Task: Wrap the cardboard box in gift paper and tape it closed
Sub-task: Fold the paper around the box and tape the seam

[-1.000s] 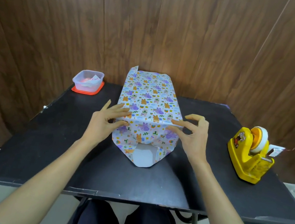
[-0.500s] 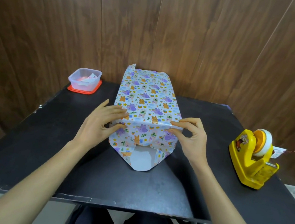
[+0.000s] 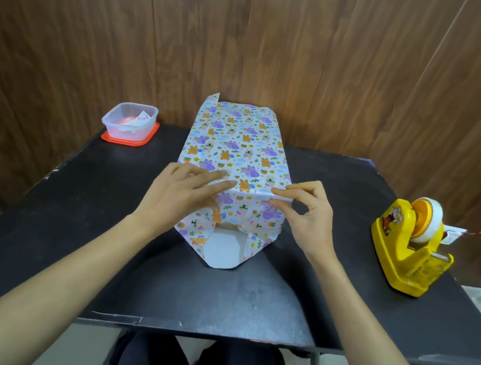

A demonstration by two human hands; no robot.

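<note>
While the left hand (image 3: 183, 197) lies flat with straight fingers across the near top edge of the long cardboard box (image 3: 235, 147), pressing down the white gift paper printed with purple and orange animals (image 3: 262, 216) that covers it, the right hand (image 3: 309, 220) pinches the paper's crease between thumb and forefinger at the box's near right corner. Its other fingers are curled loosely beside the box and hold nothing. The box lies lengthwise in the middle of the black rectangular table (image 3: 247, 304), its far end reaching the brown wood-panelled wall (image 3: 282, 49). At the near end the paper is folded down, the side flaps slant inward, and a white-backed bottom flap (image 3: 222, 249) lies flat on the table, pointing toward the person. At the far left corner a narrow strip of paper stands up. Broad bands of black tabletop show on both sides of the box and between the bottom flap and the table's near edge. A yellow plastic tape dispenser with a white roll (image 3: 408, 252) sits well apart to the right, close to the table's right edge. A clear plastic tub on an orange lid (image 3: 130, 123) stands at the far left corner.
</note>
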